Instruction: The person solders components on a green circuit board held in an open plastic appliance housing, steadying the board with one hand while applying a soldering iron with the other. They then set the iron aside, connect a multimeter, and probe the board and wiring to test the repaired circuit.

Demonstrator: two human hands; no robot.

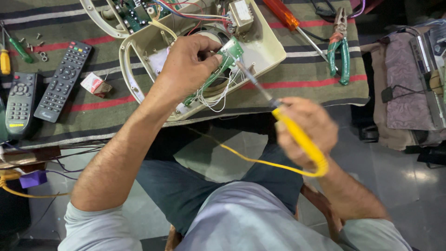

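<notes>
Striped cloth [297, 69]; small green circuit board [233, 49]

Striped green cloth [93, 121] over the worktable, glossy grey tiled floor [399, 186] below, light reflecting.

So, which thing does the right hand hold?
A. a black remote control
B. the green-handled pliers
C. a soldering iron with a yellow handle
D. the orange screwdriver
C: the right hand grips the yellow-handled soldering iron, whose tip points at the small green circuit board held by the left hand.
</notes>
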